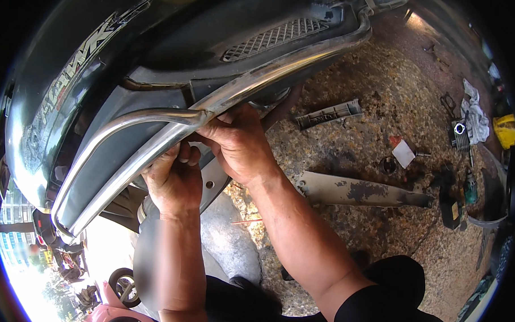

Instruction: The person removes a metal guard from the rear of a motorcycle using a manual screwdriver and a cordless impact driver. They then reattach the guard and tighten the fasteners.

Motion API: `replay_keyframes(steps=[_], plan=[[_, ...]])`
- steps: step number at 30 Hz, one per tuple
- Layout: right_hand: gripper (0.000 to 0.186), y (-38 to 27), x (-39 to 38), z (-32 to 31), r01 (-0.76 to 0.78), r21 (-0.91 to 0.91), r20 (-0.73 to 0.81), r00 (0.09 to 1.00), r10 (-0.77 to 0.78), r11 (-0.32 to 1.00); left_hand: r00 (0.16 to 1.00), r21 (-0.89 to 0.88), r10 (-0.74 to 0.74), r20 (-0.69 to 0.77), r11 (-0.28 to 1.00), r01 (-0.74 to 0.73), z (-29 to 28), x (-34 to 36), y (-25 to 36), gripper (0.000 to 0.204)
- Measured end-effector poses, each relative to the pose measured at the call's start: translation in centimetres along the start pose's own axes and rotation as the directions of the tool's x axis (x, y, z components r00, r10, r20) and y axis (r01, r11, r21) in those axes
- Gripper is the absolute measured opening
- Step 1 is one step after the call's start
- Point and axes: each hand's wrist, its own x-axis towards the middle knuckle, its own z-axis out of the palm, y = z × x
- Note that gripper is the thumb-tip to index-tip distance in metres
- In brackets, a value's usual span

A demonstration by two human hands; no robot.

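Metal rail (237, 87): you saw silver, streaked brownish along its upper stretch.
Body panel (29, 124): was glossy near-black, tinged green, with a pale decal (83, 54).
Grille (276, 39): showed you a grey diamond lattice.
Your sleeve (374, 312): was plain black.
Floor (332, 146): was mottled tan and brown, speckled, with dark stains.
Long strip (331, 188): was cream, blotched dark.
Card (403, 154): was white.
Crumpled sheet (473, 116): was pale grey.
Object at your far right (504, 131): was yellow.
Vehicle at your lower left (106, 315): was pink.

Rail (289, 68) along side of scooter (177, 33), upper left; both hands (235, 140) below rail; panel (370, 190) on ground (334, 237) to their right, cloth (474, 114) farther right.
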Motion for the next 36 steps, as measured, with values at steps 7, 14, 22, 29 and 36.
replay_keyframes(steps=[7, 14, 22, 29, 36], plan=[[0.017, -0.2, 0.0, -0.4, -0.02, -0.016, 0.019, 1.0, 0.02, 1.0, 0.998, 0.016, -0.019, -0.062, 1.0, 0.02, 0.7, -0.2, -0.3, 0.011], [0.021, 0.1, 0.0, -0.8, 0.012, -0.001, 0.052, 0.999, -0.012, 1.0, 0.999, -0.006, -0.016, -0.03, 1.0, 0.015, 0.8, 0.0, -0.3, 0.01], [0.027, -3.4, -1.6, -0.5, -0.118, -0.719, 0.086, 0.963, 0.255, 0.685, 0.999, -0.018, -0.028, -0.029, 0.999, 0.027, -1.1, -0.4, 1.4, 0.033], [0.019, -3.9, -4.3, 5.1, 0.011, -0.919, 0.236, 0.816, 0.527, 0.395, 0.983, -0.329, 0.18, -0.025, 0.927, -0.178, -7.4, -1.8, 5.6, 0.04], [0.009, 2.0, -7.0, 10.0, 0.288, -0.857, 0.417, 0.875, 0.246, 0.428, 0.922, -0.644, 0.316, -0.221, 0.663, -0.382, -11.9, -2.5, 12.4, 0.059]])
